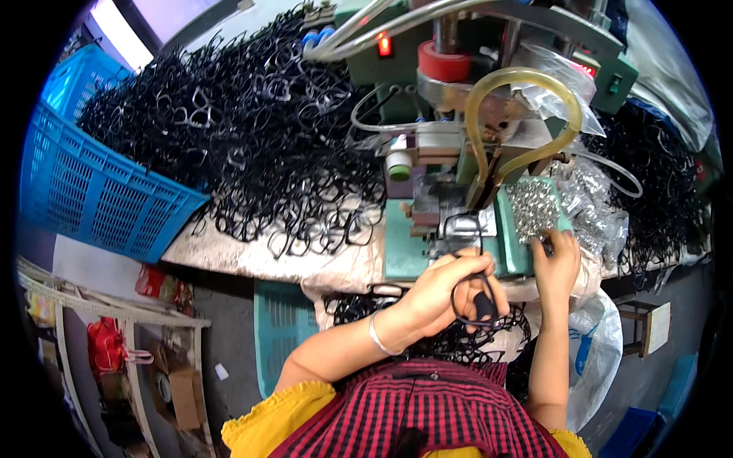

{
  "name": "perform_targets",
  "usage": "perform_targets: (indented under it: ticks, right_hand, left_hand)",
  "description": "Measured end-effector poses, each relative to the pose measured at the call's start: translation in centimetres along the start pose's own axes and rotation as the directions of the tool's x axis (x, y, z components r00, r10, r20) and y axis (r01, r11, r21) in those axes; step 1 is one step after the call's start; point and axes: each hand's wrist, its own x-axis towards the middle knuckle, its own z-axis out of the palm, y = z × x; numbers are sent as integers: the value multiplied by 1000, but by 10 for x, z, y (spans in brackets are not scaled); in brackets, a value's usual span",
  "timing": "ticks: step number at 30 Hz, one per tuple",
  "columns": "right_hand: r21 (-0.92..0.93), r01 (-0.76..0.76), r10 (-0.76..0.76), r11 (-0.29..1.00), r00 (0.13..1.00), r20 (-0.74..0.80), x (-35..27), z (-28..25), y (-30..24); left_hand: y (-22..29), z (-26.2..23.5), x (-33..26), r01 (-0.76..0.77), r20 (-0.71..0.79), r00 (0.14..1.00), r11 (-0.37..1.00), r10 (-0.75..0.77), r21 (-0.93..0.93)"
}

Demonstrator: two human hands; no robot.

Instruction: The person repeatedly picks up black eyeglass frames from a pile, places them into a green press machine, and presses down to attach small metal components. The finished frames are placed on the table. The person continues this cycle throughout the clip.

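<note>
Black plastic-looking eyeglass frame, just one, right of lower centre, is gripped in the closed fingers of the left hand. Farther right, the right hand reaches one green tray of uncountably many metal bits; whether its fingertips pinch any, I cannot tell. One red ring and one looped yellowish tube stand upper right of centre.
</note>
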Motion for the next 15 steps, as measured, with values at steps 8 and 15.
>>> perform_targets:
  ticks: [8,15]
  right_hand:
    - [30,131,-120,991,963,-241,38,27,-16]
    - [207,192,-120,959,941,-316,39,23,-11]
  left_hand:
    - [0,-15,-81,-256,-61,845,503,531,825]
    - [87,-93,-141,214,234,73,-244,970,946]
